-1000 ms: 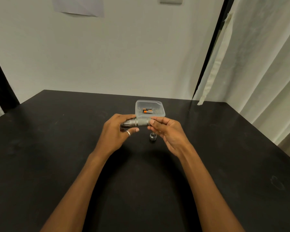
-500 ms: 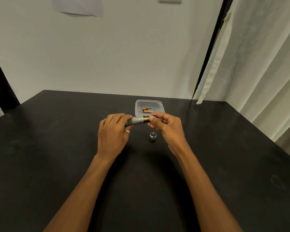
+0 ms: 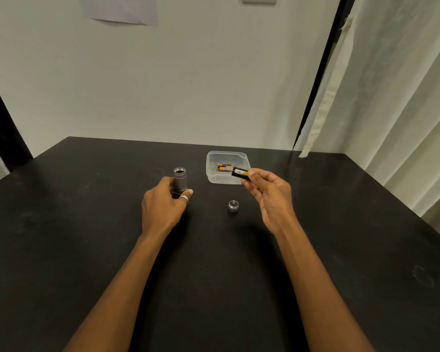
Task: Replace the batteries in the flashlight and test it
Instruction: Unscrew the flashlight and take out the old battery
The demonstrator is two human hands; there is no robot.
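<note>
My left hand (image 3: pixel 163 207) grips the grey flashlight body (image 3: pixel 180 180), which stands upright on the black table with its open end up. My right hand (image 3: pixel 267 191) pinches a black and yellow battery (image 3: pixel 240 173) by one end and holds it over the near right corner of a clear plastic container (image 3: pixel 214 177). Inside the container lie orange and black batteries (image 3: pixel 224 167). The flashlight's metal end cap (image 3: pixel 233 206), spring side up, sits on the table between my hands.
The black table (image 3: pixel 214 262) runs to a white wall behind. A pale curtain (image 3: pixel 391 97) hangs at the right, beside the table's right edge.
The battery has come out of the flashlight in my right hand and moved right, over the container. My left hand moved left and stood the flashlight body upright on the table.
</note>
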